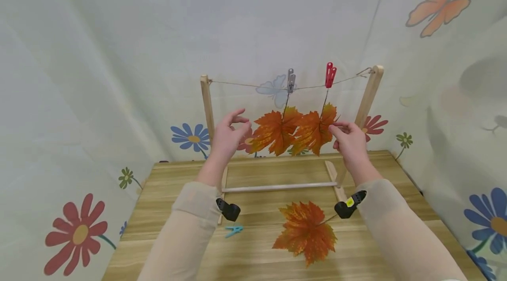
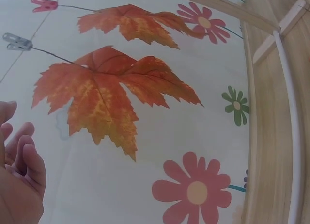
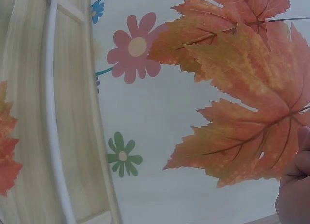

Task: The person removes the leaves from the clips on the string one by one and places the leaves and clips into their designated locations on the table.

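Note:
Two orange maple leaves hang by their stems from a string (image 1: 245, 84). A grey clothespin (image 1: 291, 82) holds the left leaf (image 1: 273, 133), and a red clothespin (image 1: 330, 76) the right leaf (image 1: 313, 133); the leaves overlap. My right hand (image 1: 351, 142) pinches the right leaf's outer edge between thumb and forefinger. To the left of the left leaf, my left hand (image 1: 226, 138) is raised with loosely bent fingers, holding nothing. In the left wrist view, a gap shows between its fingers (image 2: 31, 168) and the leaf (image 2: 104, 93).
A wooden frame with two posts (image 1: 207, 105) carries the string; a white rod (image 1: 277, 187) joins its feet. On the wooden table (image 1: 253, 250), a third maple leaf (image 1: 305, 232) lies in front of the rod. A blue clothespin (image 1: 233, 231) lies near my left forearm.

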`<state>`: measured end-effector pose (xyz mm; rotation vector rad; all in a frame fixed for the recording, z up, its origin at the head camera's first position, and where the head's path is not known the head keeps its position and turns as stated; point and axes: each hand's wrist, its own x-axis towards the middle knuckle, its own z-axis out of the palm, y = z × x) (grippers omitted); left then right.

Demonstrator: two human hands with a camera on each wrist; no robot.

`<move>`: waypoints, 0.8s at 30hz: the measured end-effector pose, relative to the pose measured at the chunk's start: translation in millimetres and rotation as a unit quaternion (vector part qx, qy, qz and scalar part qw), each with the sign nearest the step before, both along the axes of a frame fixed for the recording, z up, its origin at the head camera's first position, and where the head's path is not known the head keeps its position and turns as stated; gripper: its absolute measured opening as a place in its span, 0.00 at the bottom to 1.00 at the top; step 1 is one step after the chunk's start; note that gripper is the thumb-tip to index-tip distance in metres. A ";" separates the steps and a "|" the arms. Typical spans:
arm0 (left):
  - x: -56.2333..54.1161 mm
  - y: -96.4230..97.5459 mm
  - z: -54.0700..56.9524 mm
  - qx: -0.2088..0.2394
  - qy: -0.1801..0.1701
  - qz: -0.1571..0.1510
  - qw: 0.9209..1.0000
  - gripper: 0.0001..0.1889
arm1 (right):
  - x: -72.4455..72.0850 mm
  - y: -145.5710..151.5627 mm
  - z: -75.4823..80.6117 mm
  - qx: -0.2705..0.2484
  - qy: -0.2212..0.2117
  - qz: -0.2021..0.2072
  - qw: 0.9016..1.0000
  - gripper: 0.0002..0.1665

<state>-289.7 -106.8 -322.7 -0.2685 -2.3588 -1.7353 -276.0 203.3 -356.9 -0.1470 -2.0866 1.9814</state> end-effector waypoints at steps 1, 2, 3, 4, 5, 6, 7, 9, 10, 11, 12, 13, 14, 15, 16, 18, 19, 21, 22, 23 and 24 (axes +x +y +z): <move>-0.6 0.2 1.5 -0.011 0.006 0.003 1.000 0.24 | -1.9 -0.7 1.8 0.009 0.005 -0.001 1.000 0.24; -1.1 0.5 3.1 -0.017 0.010 0.004 1.000 0.24 | -3.6 -1.3 3.6 0.019 0.009 -0.003 1.000 0.24; -1.7 1.0 4.5 -0.025 0.015 0.006 1.000 0.24 | -5.3 -1.8 5.3 0.028 0.012 -0.004 1.000 0.24; -2.6 1.4 5.7 -0.030 0.018 0.007 0.999 0.24 | -6.4 -2.0 7.1 0.036 0.015 -0.005 0.999 0.24; -3.4 1.8 6.9 -0.032 0.021 0.007 0.999 0.23 | -7.2 -2.3 8.8 0.043 0.014 -0.006 0.999 0.24; -4.3 2.1 7.9 -0.034 0.023 0.006 0.999 0.23 | -7.5 -3.0 10.7 0.048 0.012 -0.007 0.999 0.25; -5.1 2.3 8.9 -0.038 0.025 0.006 0.999 0.23 | -7.7 -3.6 12.5 0.055 0.008 -0.008 0.998 0.25; -6.7 3.0 11.5 -0.042 0.028 0.006 0.999 0.23 | -8.0 -5.3 16.2 0.060 0.004 -0.005 0.998 0.25; -7.7 3.4 13.2 -0.044 0.030 0.004 0.999 0.23 | -8.0 -6.5 18.2 0.062 0.004 -0.004 0.998 0.25; -8.5 3.9 15.1 -0.049 0.032 0.003 0.998 0.23 | -8.2 -8.1 20.4 0.065 0.003 -0.004 0.998 0.25; -9.1 4.5 17.4 -0.052 0.035 0.001 0.998 0.23 | -8.3 -9.7 22.7 0.067 0.003 -0.002 0.998 0.25; -9.3 5.2 20.4 -0.056 0.037 -0.001 0.998 0.23 | -8.6 -11.4 25.0 0.070 0.003 -0.002 0.998 0.25; -9.3 6.1 23.8 -0.058 0.039 -0.004 0.998 0.23 | -9.1 -13.3 27.3 0.072 0.005 0.000 0.997 0.25; -9.2 7.2 27.5 -0.059 0.041 -0.007 0.997 0.23 | -9.6 -15.3 29.4 0.070 0.007 0.002 0.998 0.25; -8.7 8.4 31.2 -0.060 0.044 -0.010 0.997 0.23 | -9.9 -17.5 31.6 0.072 0.009 0.004 0.997 0.25; -7.0 11.0 39.0 -0.057 0.048 -0.016 0.997 0.23 | -10.9 -21.4 35.7 0.078 0.012 0.010 0.997 0.25; -6.2 12.2 42.7 -0.057 0.051 -0.017 0.997 0.24 | -11.3 -23.3 37.5 0.080 0.013 0.013 0.997 0.24; -4.9 14.7 49.0 -0.058 0.058 -0.018 0.996 0.23 | -12.0 -26.5 40.5 0.080 0.016 0.020 0.996 0.24; -4.2 15.9 51.7 -0.058 0.062 -0.018 0.996 0.23 | -12.1 -27.9 42.0 0.083 0.016 0.022 0.996 0.24; -3.8 17.1 54.1 -0.060 0.064 -0.018 0.996 0.23 | -12.3 -28.9 43.3 0.085 0.016 0.023 0.996 0.23; -3.6 18.1 56.0 -0.061 0.068 -0.019 0.996 0.23 | -12.5 -29.9 44.3 0.087 0.014 0.024 0.996 0.23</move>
